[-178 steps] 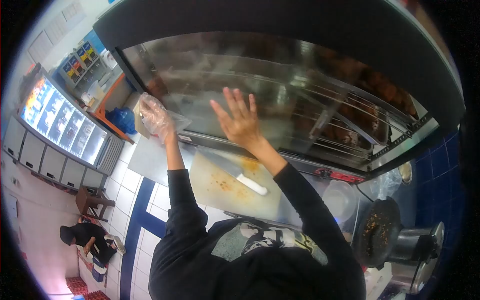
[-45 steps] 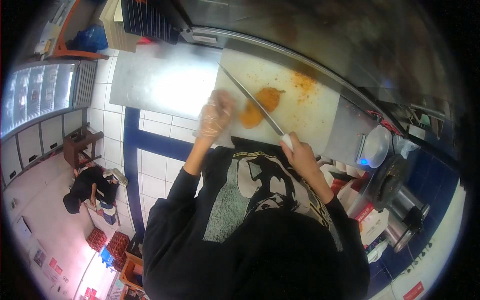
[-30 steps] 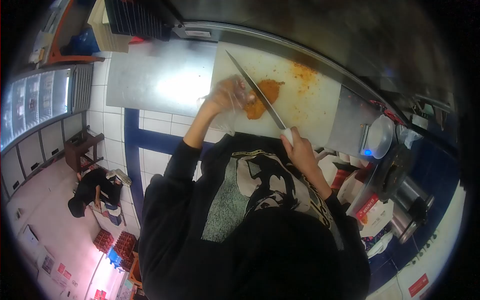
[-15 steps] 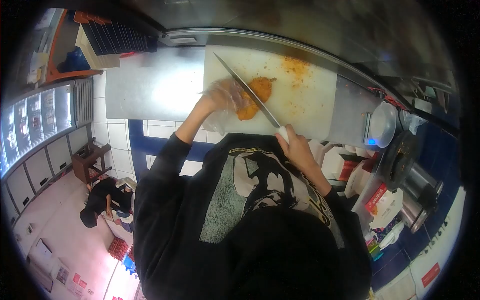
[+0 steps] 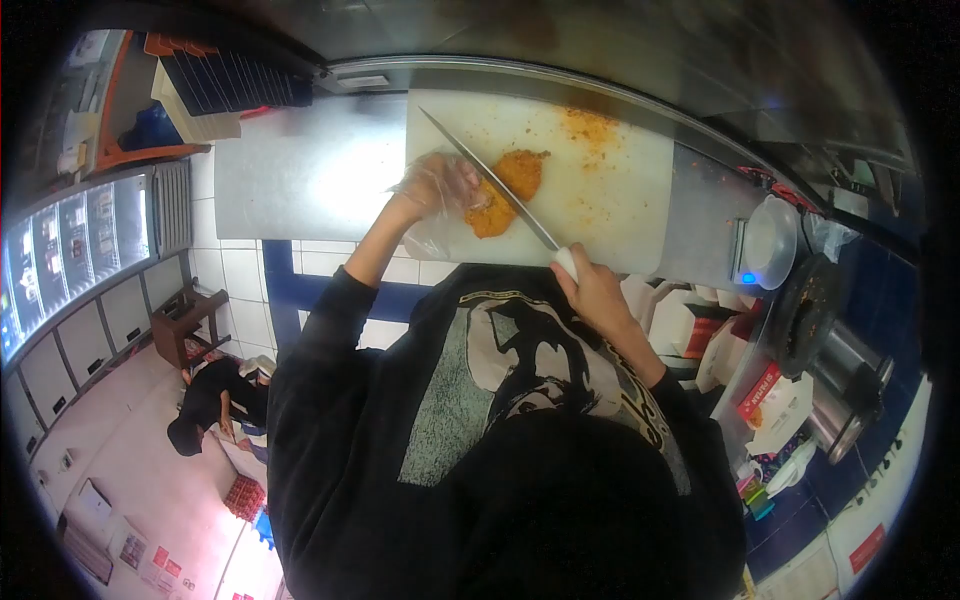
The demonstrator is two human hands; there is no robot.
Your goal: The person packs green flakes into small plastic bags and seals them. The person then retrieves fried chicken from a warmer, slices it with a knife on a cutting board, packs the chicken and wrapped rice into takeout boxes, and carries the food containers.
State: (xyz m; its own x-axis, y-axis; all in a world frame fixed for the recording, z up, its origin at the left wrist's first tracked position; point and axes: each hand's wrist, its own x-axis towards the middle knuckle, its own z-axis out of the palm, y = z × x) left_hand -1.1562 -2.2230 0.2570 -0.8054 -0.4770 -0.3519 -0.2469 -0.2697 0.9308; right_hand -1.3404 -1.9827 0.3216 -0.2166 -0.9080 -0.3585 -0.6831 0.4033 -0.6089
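Note:
A piece of breaded fried chicken (image 5: 523, 175), orange-brown, lies on the white cutting board (image 5: 632, 205). My left hand (image 5: 438, 186), in a loose clear plastic glove, has curled fingers against the chicken's left side; the fingertips are partly hidden. My right hand (image 5: 598, 298) is bare and wrapped round the white handle of a long knife (image 5: 491, 181). Its blade lies diagonally across the chicken, tip pointing to the far left. From this angle I cannot tell how deep the edge sits.
Orange crumbs (image 5: 588, 130) are scattered on the board's far right. A steel counter (image 5: 255, 185) extends left. To the right, a clear bowl (image 5: 770, 240) sits on a scale with a blue light. Open takeaway boxes (image 5: 682, 325) stand below. Another person (image 5: 212, 405) works at the lower left.
My gloved left hand was blurred by motion and now looks steadier beside the chicken. The knife keeps nearly the same angle across it, with a very slight shift.

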